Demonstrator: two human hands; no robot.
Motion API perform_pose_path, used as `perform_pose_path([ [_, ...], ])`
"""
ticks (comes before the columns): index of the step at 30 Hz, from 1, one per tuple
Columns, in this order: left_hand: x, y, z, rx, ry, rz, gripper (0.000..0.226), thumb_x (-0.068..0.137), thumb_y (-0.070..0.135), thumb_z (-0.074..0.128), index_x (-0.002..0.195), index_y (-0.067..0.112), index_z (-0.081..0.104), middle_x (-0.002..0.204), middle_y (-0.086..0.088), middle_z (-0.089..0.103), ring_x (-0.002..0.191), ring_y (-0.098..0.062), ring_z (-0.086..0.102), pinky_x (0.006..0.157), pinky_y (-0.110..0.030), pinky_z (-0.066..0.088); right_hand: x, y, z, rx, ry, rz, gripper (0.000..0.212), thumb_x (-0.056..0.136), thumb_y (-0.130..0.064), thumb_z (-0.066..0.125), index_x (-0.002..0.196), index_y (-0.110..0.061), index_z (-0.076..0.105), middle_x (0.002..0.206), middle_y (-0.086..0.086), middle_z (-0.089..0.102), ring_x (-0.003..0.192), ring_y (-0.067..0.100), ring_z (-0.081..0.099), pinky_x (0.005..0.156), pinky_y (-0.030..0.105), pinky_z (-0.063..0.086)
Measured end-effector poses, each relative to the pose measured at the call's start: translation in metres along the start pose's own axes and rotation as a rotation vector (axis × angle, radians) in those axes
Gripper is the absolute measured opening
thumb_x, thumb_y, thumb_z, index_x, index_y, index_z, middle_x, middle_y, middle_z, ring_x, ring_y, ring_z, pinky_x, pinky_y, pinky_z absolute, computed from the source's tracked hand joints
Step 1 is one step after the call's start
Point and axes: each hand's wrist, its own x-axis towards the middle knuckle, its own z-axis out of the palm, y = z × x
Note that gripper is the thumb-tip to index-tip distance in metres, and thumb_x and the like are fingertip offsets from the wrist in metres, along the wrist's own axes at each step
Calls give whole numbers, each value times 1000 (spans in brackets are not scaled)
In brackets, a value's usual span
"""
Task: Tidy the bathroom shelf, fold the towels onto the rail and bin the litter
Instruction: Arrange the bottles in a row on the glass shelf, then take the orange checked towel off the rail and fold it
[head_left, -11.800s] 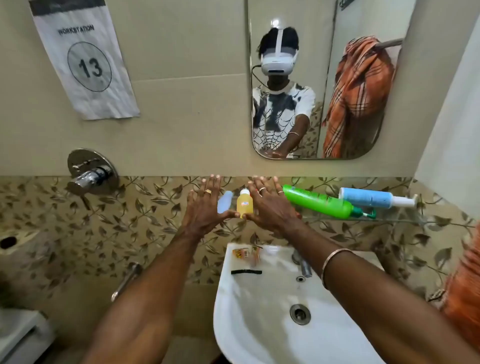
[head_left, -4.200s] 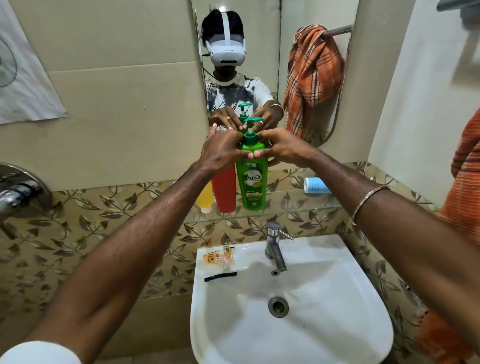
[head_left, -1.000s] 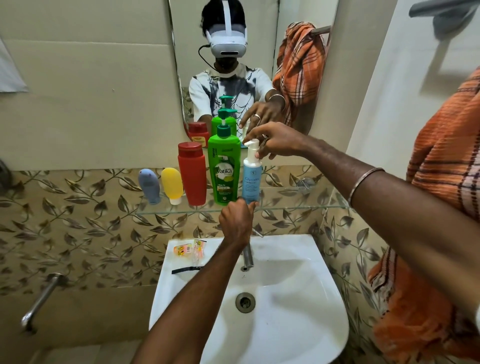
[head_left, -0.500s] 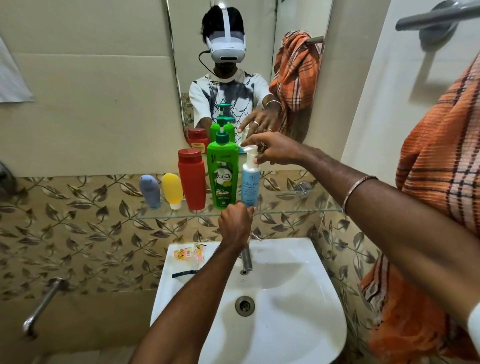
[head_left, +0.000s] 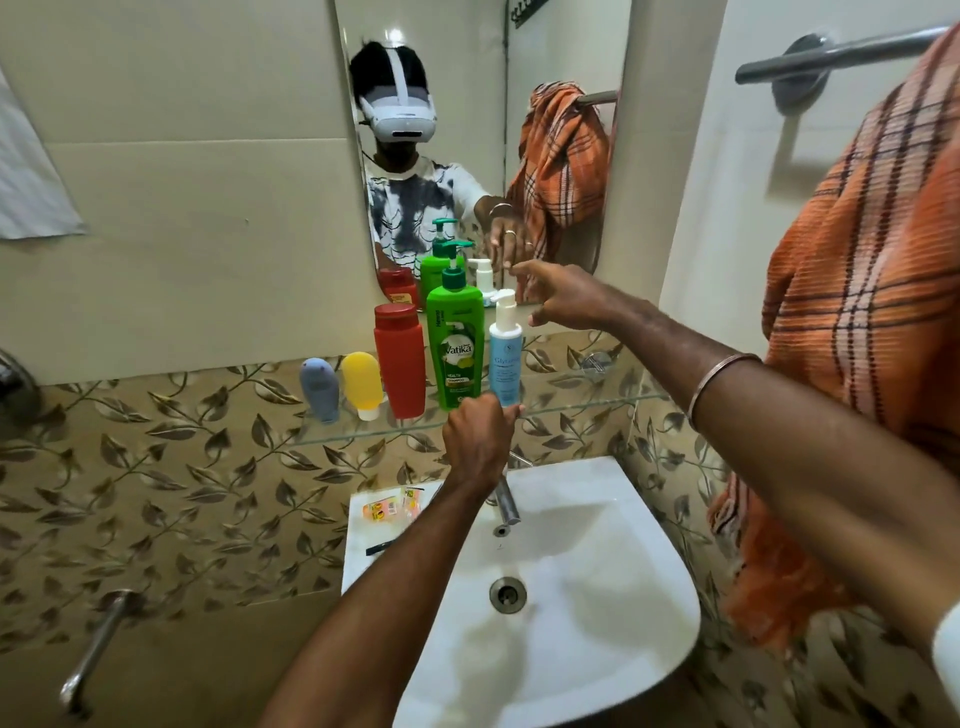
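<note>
Shelf row: five bottles stand upright on the glass shelf (head_left: 597, 402), from the grey-blue bottle (head_left: 319, 388) and yellow bottle (head_left: 363, 383) to the red bottle (head_left: 399, 359) and green shampoo bottle (head_left: 455, 349).
Blue pump bottle (head_left: 505, 358): last in the row, just beside the green one; it should be nudged flush and its nozzle turned forward.
Left hand (head_left: 478, 441): curled at the bottle's foot; whether it is gripped cannot be told. The base is best steadied here.
Right hand (head_left: 563, 297): held apart from the pump head, fingers loose, holding nothing.
Litter: wrappers (head_left: 393, 507) and a black strip (head_left: 383, 546) lie on the sink (head_left: 623, 623) rim, to be binned.
Towel (head_left: 857, 322): draped at the rail (head_left: 841, 52), unfolded.
</note>
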Motion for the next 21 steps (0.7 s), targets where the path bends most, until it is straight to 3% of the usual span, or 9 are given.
perform_pose_path([
  [3,-8,10,-11,-15,0,71,50,90,55,63,108,9,66,99,-8,71,86,-22,70,59,-30,51,-31,-14,-10,-74,83,31,78,86,-12,74,152,-21,35,140,11,57,124,27,58,96,40,53],
  [6,-18,30,-19,-73,29,129,52,90,58,62,106,9,68,95,-11,71,86,-27,69,65,-37,58,-65,-26,-25,-189,157,57,74,88,-18,73,152,-23,36,138,10,60,119,26,61,95,47,55],
  [11,-45,81,-32,-297,97,387,47,91,54,62,111,12,71,94,-12,76,83,-29,71,70,-40,57,-128,-48,-58,-381,377,90,63,88,-22,68,147,-26,45,127,7,68,105,25,67,86,43,56],
  [15,-71,133,-57,-708,51,480,46,91,51,64,112,11,73,95,-7,77,84,-23,72,72,-40,56,-180,-66,-86,-473,526,99,54,87,-20,62,140,-25,53,118,2,71,101,23,68,85,41,55],
  [18,-89,175,-76,-869,-21,496,56,88,62,61,120,16,68,105,-3,76,91,-20,71,79,-38,56,-218,-80,-110,-564,644,81,48,87,-18,58,135,-24,58,116,2,70,102,21,67,84,39,54],
  [21,-103,207,-92,-885,-51,546,76,81,73,58,134,19,53,110,-1,73,92,-21,70,79,-38,56,-246,-96,-137,-670,747,84,45,88,-17,53,131,-24,61,117,5,69,109,22,64,91,39,52],
])
